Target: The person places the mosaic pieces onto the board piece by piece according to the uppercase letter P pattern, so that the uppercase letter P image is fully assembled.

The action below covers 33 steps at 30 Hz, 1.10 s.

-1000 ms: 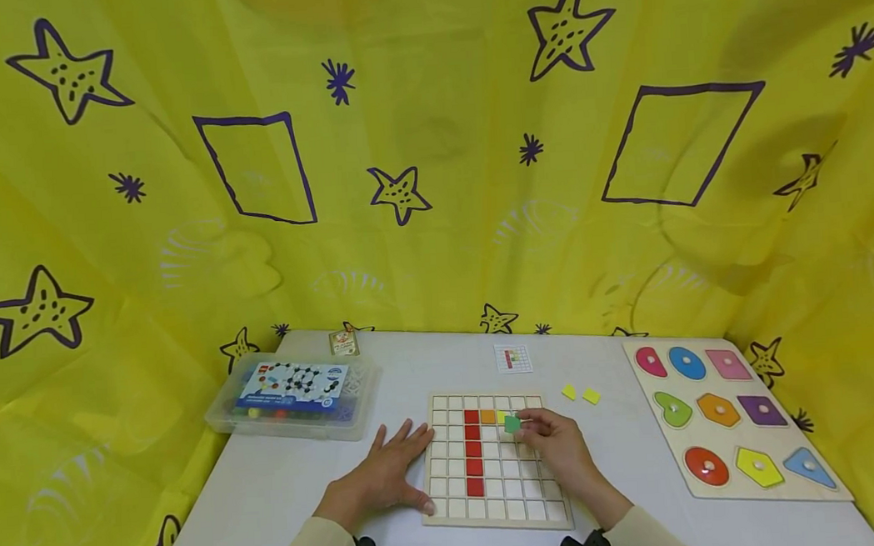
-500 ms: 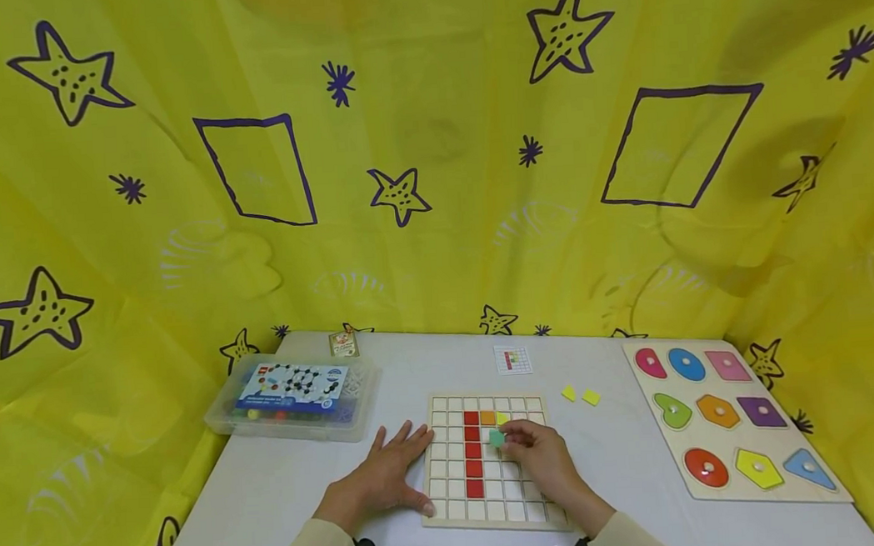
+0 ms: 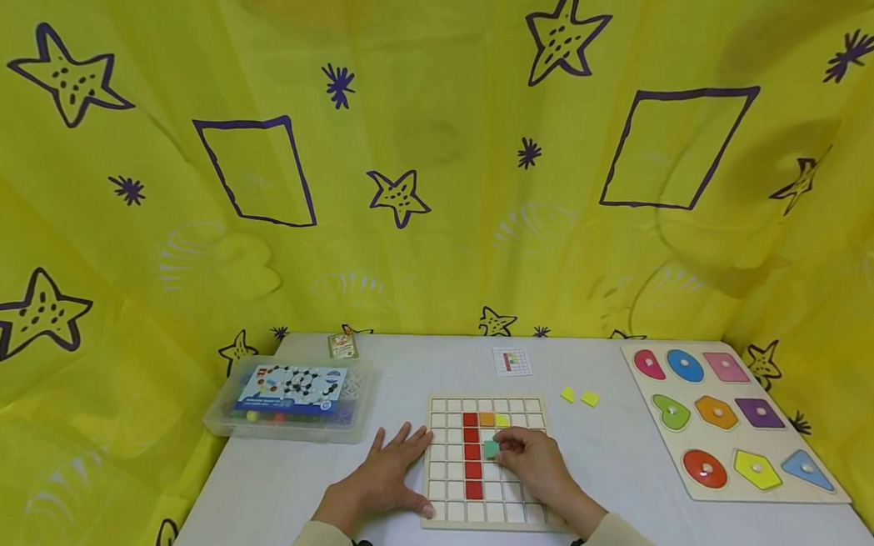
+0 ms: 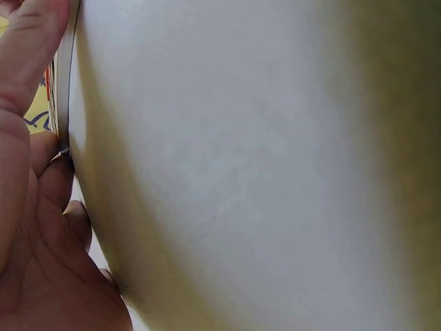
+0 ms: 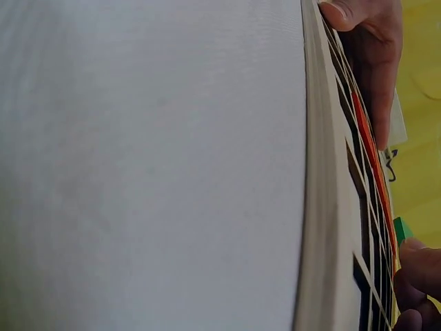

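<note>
A wooden grid board (image 3: 459,510) lies flat on the white table. A column of several red tiles (image 3: 472,451) fills part of it, with an orange tile (image 3: 487,418) and a yellow tile (image 3: 502,419) beside the top one. My right hand (image 3: 537,466) pinches a green tile (image 3: 490,449) over the cell right of the third red tile; in the right wrist view the green tile (image 5: 402,229) shows at the fingertips, apparently above the grid. Fingers spread, my left hand (image 3: 384,479) rests at the board's left edge, thumb near its lower corner.
Behind the board lies a printed pattern card (image 3: 513,361). Two yellow pieces (image 3: 590,398) sit to the right of it. A shape puzzle board (image 3: 698,436) lies far right. At the left stand a clear plastic box (image 3: 359,424) and a small card (image 3: 342,346).
My right hand has carried the green tile left and toward me, from beside the yellow tile to beside the third red tile. The left hand has stayed in place.
</note>
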### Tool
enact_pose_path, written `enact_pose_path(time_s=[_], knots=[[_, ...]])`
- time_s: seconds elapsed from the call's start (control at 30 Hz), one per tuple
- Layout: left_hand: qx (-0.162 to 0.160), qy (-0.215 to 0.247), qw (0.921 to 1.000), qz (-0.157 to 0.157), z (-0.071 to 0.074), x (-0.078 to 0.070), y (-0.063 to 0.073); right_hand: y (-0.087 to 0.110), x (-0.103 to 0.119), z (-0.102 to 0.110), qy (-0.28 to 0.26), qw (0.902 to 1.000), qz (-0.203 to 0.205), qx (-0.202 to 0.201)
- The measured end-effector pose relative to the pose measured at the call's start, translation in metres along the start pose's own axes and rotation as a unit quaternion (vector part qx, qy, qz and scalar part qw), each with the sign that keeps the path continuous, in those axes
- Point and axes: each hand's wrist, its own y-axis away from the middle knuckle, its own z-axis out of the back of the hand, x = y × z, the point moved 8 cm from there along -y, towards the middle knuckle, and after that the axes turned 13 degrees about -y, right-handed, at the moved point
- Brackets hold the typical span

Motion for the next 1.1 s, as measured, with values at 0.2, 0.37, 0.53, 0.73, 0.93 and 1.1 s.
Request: enact_pose_path(time_s=[0.2, 0.37, 0.53, 0.73, 0.93, 1.1], knots=[[0.0, -0.001, 1.0, 0.001, -0.0018, 0.0016, -0.0004, -0.001, -0.0024, -0.0031, 0.041, 0.9991, 0.004, 0.0], [0.001, 0.004, 1.0, 0.001, -0.0017, 0.0017, -0.0001, -0.0015, -0.0012, -0.0043, 0.072, 0.9973, 0.015, -0.003], [0.001, 0.003, 1.0, 0.001, -0.0014, 0.0016, -0.0001, -0.0012, 0.0016, -0.0049, 0.091, 0.9956, 0.021, 0.0], [0.002, 0.003, 1.0, 0.001, -0.002, 0.0023, -0.0005, -0.0001, 0.0044, -0.0052, 0.106, 0.994, 0.025, -0.003], [0.003, 0.006, 1.0, 0.002, -0.0014, 0.0016, -0.0009, 0.0008, 0.0072, -0.0057, 0.111, 0.9931, 0.035, -0.005], [0.005, 0.011, 0.9999, 0.001, -0.0013, 0.0015, -0.0004, 0.001, 0.0071, -0.006, 0.114, 0.9929, 0.032, -0.001]])
